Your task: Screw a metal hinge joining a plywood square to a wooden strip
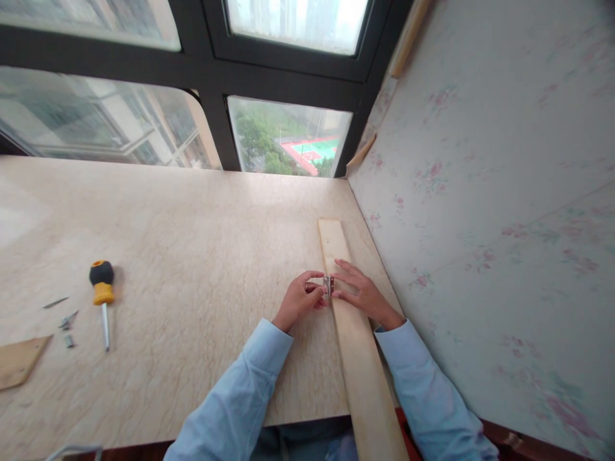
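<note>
A long pale wooden plank [358, 358] lies on the marble-look counter [192, 269], running away from me beside the right wall. A small metal hinge [328, 285] sits at the plank's left edge. My left hand [300, 299] pinches the hinge from the left with its fingers curled. From the right, my right hand [362, 291] lies over the plank, and its fingertips press together on the hinge. Both sleeves are light blue.
A stubby screwdriver with a yellow and black handle [102, 291] lies at the left of the counter. Several small screws and metal bits [67, 320] lie beside it. A thin wooden piece [19, 360] sits at the left edge. Windows stand behind; a floral-papered wall [480, 192] on the right.
</note>
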`<action>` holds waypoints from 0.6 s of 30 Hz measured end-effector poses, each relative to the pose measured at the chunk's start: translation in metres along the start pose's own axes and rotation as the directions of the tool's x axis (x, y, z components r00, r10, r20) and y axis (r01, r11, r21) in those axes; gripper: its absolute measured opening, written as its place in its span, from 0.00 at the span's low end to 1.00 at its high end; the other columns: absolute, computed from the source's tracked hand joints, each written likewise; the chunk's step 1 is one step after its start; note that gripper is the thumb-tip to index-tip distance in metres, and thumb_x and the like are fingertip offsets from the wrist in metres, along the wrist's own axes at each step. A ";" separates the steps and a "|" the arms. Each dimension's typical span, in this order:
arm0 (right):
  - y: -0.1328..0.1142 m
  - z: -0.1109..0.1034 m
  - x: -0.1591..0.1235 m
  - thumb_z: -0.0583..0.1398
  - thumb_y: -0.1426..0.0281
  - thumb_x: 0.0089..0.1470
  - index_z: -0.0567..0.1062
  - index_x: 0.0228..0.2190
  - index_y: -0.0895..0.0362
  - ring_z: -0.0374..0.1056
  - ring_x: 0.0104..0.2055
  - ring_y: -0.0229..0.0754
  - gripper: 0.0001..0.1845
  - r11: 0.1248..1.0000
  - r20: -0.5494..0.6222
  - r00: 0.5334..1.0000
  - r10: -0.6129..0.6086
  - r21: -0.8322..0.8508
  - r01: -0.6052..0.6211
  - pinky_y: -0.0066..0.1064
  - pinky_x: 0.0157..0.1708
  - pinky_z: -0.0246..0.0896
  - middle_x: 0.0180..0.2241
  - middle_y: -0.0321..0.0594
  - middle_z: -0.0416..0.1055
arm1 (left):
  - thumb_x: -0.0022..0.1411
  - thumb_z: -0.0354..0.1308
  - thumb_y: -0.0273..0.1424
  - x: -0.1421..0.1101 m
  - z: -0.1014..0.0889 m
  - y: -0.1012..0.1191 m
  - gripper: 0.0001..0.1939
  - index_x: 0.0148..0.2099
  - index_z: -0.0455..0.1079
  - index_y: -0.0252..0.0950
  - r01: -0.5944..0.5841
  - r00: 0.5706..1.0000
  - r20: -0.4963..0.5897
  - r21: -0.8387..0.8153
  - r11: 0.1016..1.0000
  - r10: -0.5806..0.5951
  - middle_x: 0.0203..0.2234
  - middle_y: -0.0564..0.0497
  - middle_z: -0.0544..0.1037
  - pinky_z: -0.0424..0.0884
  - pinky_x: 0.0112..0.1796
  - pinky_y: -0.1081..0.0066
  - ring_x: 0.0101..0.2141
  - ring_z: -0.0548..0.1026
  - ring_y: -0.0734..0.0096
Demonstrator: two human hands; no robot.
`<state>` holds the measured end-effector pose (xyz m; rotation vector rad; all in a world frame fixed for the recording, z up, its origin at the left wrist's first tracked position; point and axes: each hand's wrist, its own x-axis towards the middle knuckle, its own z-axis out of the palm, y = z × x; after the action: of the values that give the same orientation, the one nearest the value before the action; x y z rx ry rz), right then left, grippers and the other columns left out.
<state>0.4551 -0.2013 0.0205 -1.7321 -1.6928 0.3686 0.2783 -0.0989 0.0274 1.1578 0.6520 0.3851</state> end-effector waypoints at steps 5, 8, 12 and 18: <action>-0.002 0.001 -0.002 0.63 0.55 0.52 0.73 0.52 0.53 0.53 0.65 0.50 0.28 0.998 0.019 0.999 -0.041 -0.051 0.042 0.52 0.63 0.51 0.62 0.50 0.59 | 0.55 0.62 0.33 0.002 0.000 -0.008 0.18 0.48 0.68 0.34 -0.057 0.998 -0.022 0.117 0.991 0.060 0.25 0.49 0.79 0.71 0.24 0.72 0.22 0.77 0.68; -0.004 0.002 -0.002 0.62 0.56 0.54 0.73 0.52 0.53 0.53 0.65 0.49 0.26 0.996 0.017 0.999 -0.052 -0.068 0.053 0.52 0.63 0.51 0.62 0.50 0.60 | 0.59 0.58 0.33 0.002 -0.001 -0.015 0.17 0.50 0.70 0.35 -0.155 0.986 -0.003 0.299 0.941 0.164 0.24 0.50 0.79 0.70 0.26 0.72 0.22 0.76 0.68; -0.004 0.003 -0.002 0.62 0.57 0.54 0.73 0.52 0.52 0.53 0.65 0.49 0.25 0.995 0.013 0.998 -0.053 -0.081 0.054 0.51 0.62 0.52 0.61 0.49 0.61 | 0.61 0.56 0.35 0.001 -0.003 -0.018 0.17 0.51 0.71 0.36 -0.215 0.974 0.026 0.432 0.876 0.226 0.23 0.51 0.79 0.68 0.29 0.72 0.22 0.75 0.68; -0.003 0.002 -0.004 0.62 0.58 0.55 0.73 0.52 0.51 0.53 0.65 0.48 0.23 0.997 0.009 0.999 -0.039 -0.068 0.040 0.49 0.63 0.51 0.62 0.47 0.61 | 0.62 0.54 0.36 -0.001 -0.003 -0.014 0.18 0.51 0.72 0.34 -0.243 0.964 0.052 0.570 0.785 0.261 0.21 0.50 0.77 0.66 0.29 0.72 0.22 0.74 0.67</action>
<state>0.4511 -0.2051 0.0195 -1.7454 -1.7614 0.3031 0.2746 -0.1024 0.0141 1.8365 0.6592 0.4476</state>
